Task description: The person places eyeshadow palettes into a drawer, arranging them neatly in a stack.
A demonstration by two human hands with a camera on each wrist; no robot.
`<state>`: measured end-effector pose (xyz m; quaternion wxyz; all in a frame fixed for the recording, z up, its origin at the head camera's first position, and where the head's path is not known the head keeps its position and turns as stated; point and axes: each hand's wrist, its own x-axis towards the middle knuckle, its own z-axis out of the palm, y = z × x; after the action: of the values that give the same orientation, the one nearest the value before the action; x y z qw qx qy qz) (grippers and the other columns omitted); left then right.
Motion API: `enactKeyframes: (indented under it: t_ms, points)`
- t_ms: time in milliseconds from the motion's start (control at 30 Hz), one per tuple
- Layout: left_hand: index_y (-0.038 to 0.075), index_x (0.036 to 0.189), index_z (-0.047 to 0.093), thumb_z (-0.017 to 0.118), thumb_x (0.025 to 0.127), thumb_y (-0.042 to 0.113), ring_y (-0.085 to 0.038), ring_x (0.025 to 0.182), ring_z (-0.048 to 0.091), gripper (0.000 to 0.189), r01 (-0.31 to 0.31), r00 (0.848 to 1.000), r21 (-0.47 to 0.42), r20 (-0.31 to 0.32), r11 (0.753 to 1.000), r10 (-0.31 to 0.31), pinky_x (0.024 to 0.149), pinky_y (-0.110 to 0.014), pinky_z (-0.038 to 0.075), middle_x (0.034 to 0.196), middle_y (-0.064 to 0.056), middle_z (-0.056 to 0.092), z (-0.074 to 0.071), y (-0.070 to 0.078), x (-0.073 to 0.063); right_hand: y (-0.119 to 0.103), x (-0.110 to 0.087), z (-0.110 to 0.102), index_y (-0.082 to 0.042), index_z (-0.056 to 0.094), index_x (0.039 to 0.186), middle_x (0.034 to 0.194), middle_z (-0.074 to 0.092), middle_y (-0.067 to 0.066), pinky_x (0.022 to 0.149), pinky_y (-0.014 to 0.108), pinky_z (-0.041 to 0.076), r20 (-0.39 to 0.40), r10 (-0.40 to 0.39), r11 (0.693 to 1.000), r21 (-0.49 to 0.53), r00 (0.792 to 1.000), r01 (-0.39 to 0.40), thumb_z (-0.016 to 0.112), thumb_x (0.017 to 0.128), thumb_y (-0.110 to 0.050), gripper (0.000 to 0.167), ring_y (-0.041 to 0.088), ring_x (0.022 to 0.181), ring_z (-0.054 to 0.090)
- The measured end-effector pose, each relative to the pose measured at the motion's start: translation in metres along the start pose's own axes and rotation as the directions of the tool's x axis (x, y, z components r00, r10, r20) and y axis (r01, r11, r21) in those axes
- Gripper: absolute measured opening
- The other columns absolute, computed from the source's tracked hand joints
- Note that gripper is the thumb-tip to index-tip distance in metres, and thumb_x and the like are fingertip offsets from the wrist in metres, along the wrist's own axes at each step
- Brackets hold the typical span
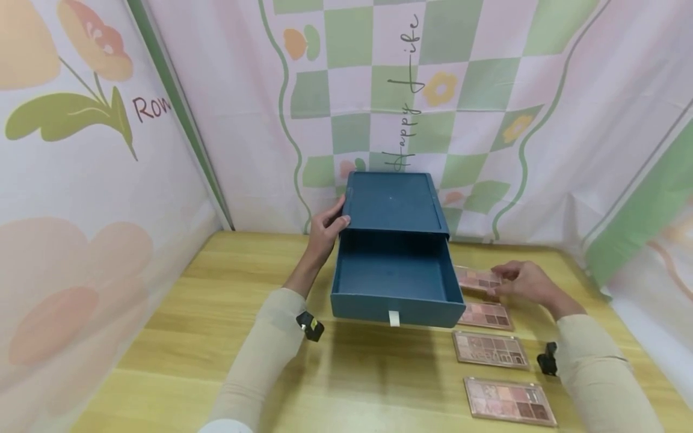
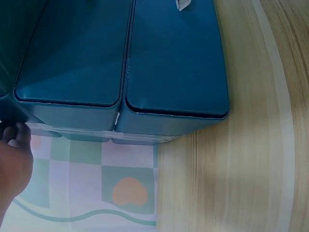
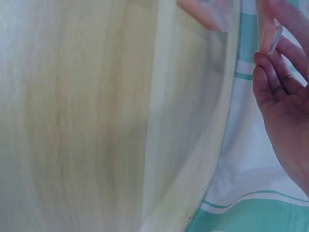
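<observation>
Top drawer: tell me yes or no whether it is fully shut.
No, the top drawer juts out of the blue cabinet, its inside showing.

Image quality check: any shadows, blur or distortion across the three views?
Head: soft shadow on the table below the open drawer; left wrist: dim, the table's pale stripe bowed, likely lens distortion; right wrist: hazy, washed out, the palette in the right hand soft.

On the table, the cabinet stands before the curtain, left hand at its left side, three palettes rightward, and a fourth palette beyond them in the right hand.
</observation>
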<state>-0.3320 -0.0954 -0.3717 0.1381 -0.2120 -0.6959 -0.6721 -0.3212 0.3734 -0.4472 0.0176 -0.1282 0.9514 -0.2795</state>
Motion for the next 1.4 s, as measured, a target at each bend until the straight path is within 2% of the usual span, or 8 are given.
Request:
enactKeyframes:
  t_ms: [300,500,600,733,900,1133,1400]
  points:
    - [0.000,0.151,0.042,0.055,0.093,0.018,-0.024,0.154,0.035,0.062,0.024,1.000,0.010,0.003,1.000,-0.024,0.125,-0.043,0.033,0.161,-0.015,0.041,0.000,0.001,0.001,-0.012,-0.008,-0.009,0.006,0.065,0.128,0.115,0.071,0.026,0.073,0.021,0.052,-0.027,-0.015,1.000,0.021,1.000,0.016,0.085,0.080,-0.032,0.064,0.016,0.094,0.064]
    - [-0.001,0.151,0.043,0.056,0.093,0.018,-0.025,0.154,0.035,0.062,0.027,1.000,-0.008,-0.004,1.000,-0.027,0.125,-0.043,0.032,0.161,-0.015,0.041,0.000,0.000,0.001,-0.021,-0.012,-0.016,0.004,0.068,0.126,0.114,0.072,0.026,0.075,0.019,0.051,-0.086,-0.041,0.999,0.032,0.995,0.044,0.087,0.079,-0.030,0.061,0.000,0.089,0.060]
    - [-0.001,0.151,0.042,0.055,0.094,0.017,-0.024,0.154,0.035,0.061,0.030,1.000,-0.015,-0.001,0.999,-0.030,0.125,-0.042,0.033,0.161,-0.014,0.041,0.000,-0.001,0.000,-0.025,-0.014,-0.020,0.002,0.069,0.126,0.116,0.071,0.026,0.073,0.017,0.051,-0.100,-0.028,0.999,0.041,0.995,0.033,0.087,0.078,-0.031,0.061,-0.007,0.085,0.056]
    - [-0.001,0.152,0.041,0.055,0.094,0.017,-0.024,0.154,0.034,0.062,0.029,1.000,-0.016,0.008,0.999,-0.029,0.125,-0.044,0.033,0.161,-0.014,0.040,0.000,0.000,-0.001,-0.029,-0.018,-0.026,0.000,0.069,0.125,0.115,0.071,0.024,0.071,0.018,0.050,-0.108,-0.009,0.999,0.040,0.994,0.013,0.086,0.080,-0.034,0.059,-0.006,0.082,0.056]
    - [0.000,0.152,0.041,0.055,0.095,0.016,-0.024,0.154,0.034,0.061,0.032,0.999,-0.018,0.015,0.999,-0.032,0.125,-0.043,0.032,0.162,-0.014,0.040,0.000,0.001,-0.001,-0.036,-0.024,-0.038,-0.009,0.072,0.123,0.105,0.075,0.009,0.067,0.020,0.050,-0.128,0.004,1.000,-0.004,0.992,-0.005,0.085,0.080,-0.040,0.055,-0.003,0.079,0.058]
    - [0.000,0.151,0.043,0.055,0.093,0.017,-0.025,0.153,0.035,0.061,0.026,1.000,-0.009,0.002,1.000,-0.026,0.124,-0.044,0.034,0.161,-0.015,0.041,-0.001,0.000,0.000,-0.046,-0.028,-0.050,0.002,0.073,0.117,0.088,0.068,-0.018,0.066,0.018,0.050,-0.186,-0.065,0.995,0.057,0.980,0.077,0.086,0.078,-0.020,0.046,-0.005,0.077,0.058]
    - [-0.001,0.151,0.042,0.055,0.095,0.014,-0.026,0.154,0.035,0.060,0.023,1.000,-0.026,0.008,0.999,-0.023,0.124,-0.046,0.034,0.161,-0.017,0.040,-0.001,0.000,0.001,-0.061,-0.036,-0.062,0.004,0.073,0.112,0.085,0.065,-0.024,0.066,0.015,0.049,-0.245,-0.138,0.984,0.074,0.960,0.161,0.088,0.074,-0.012,0.044,-0.007,0.079,0.059]
